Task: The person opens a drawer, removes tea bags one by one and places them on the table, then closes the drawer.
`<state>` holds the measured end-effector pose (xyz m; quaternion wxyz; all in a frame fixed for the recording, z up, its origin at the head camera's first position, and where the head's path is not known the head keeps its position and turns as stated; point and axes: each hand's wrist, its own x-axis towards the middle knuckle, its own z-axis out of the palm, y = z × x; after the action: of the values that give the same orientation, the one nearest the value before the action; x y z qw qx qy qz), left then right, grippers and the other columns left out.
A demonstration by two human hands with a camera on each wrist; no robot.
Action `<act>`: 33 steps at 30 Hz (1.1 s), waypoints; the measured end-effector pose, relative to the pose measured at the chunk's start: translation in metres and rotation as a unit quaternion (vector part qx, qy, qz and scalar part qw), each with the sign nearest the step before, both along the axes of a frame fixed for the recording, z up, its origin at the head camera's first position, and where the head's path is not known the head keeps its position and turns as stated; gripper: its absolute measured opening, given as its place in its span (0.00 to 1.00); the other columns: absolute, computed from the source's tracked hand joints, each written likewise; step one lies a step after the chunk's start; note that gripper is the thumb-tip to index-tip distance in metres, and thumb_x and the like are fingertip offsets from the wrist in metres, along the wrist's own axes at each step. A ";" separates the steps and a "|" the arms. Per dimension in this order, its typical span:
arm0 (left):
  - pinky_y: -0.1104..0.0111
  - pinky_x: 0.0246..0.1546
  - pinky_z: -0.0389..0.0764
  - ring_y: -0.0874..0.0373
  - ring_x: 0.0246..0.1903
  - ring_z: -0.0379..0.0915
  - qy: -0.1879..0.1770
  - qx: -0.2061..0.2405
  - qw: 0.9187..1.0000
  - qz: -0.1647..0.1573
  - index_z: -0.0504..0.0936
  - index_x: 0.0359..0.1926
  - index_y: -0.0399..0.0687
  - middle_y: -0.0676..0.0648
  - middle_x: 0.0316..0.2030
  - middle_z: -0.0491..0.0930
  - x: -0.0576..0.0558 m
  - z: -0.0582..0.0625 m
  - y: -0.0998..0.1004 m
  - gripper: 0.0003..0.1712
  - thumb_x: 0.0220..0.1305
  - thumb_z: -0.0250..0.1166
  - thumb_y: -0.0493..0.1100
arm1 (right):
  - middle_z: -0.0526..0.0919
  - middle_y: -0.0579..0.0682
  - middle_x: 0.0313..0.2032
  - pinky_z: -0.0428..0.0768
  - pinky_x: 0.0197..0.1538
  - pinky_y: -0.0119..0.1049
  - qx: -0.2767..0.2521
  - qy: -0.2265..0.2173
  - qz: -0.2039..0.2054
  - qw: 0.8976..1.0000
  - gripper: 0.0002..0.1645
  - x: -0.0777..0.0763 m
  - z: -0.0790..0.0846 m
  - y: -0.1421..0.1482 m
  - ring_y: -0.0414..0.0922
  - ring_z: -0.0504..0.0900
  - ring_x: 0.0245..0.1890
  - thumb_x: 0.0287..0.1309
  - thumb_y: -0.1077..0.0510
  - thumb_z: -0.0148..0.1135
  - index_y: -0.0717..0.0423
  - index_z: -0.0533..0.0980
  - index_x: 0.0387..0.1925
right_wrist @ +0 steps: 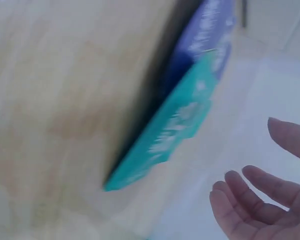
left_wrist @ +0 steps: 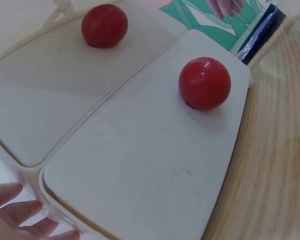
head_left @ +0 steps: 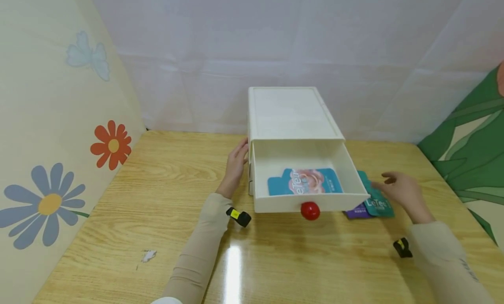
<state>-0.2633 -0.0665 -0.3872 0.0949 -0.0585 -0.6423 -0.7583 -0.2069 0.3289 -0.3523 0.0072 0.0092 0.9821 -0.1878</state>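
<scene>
A white drawer unit (head_left: pixel 293 111) stands on the wooden table, its upper drawer (head_left: pixel 275 204) pulled out, with a red round knob (head_left: pixel 310 211) in front. In the drawer lies a teal packet (head_left: pixel 315 181) with a pink printed picture. My left hand (head_left: pixel 235 166) rests along the unit's left side, fingers extended. The left wrist view shows two drawer fronts, each with a red knob (left_wrist: pixel 205 83). To the unit's right, a second teal packet (head_left: pixel 378 203) overlaps a purple packet (head_left: pixel 358 211). My right hand (head_left: pixel 403 194) is beside these, fingers loosely bent and holding nothing.
A black strap with a yellow patch (head_left: pixel 239 216) is by the left wrist, and another black piece (head_left: pixel 402 247) by the right. A torn pale patch (head_left: pixel 149 255) marks the table at left. Flower-printed panels (head_left: pixel 49 120) and a white cloth (head_left: pixel 216 54) surround the table.
</scene>
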 end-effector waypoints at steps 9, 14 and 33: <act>0.58 0.56 0.67 0.54 0.61 0.57 -0.023 0.008 1.000 -0.005 0.63 0.64 0.35 0.41 0.63 0.62 0.000 0.004 0.000 0.25 0.69 0.46 0.43 | 0.77 0.69 0.37 0.75 0.31 0.51 -0.031 0.078 0.004 0.996 0.36 0.005 0.016 -0.014 0.57 0.75 0.33 0.59 0.41 0.53 0.73 0.70 0.49; 0.59 0.55 0.67 0.55 0.60 0.57 -0.022 0.003 1.000 -0.007 0.63 0.64 0.35 0.42 0.63 0.63 0.001 0.004 0.001 0.26 0.69 0.46 0.44 | 0.78 0.64 0.35 0.74 0.27 0.41 -0.068 0.143 -0.014 0.987 0.29 0.016 0.036 -0.030 0.50 0.74 0.31 0.60 0.43 0.52 0.68 0.74 0.43; 0.60 0.55 0.68 0.57 0.60 0.58 -0.023 0.003 1.000 -0.009 0.63 0.64 0.37 0.44 0.63 0.63 0.001 0.005 0.000 0.26 0.69 0.46 0.45 | 0.79 0.51 0.19 0.72 0.21 0.32 0.006 0.368 0.165 0.915 0.07 0.057 0.105 -0.131 0.42 0.73 0.18 0.46 0.62 0.65 0.63 0.79 0.27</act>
<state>-0.2621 -0.0665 -0.3821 0.0731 -0.0464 -0.6414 -0.7623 -0.1495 0.1982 -0.2469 -0.3240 -0.2230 0.9038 -0.1685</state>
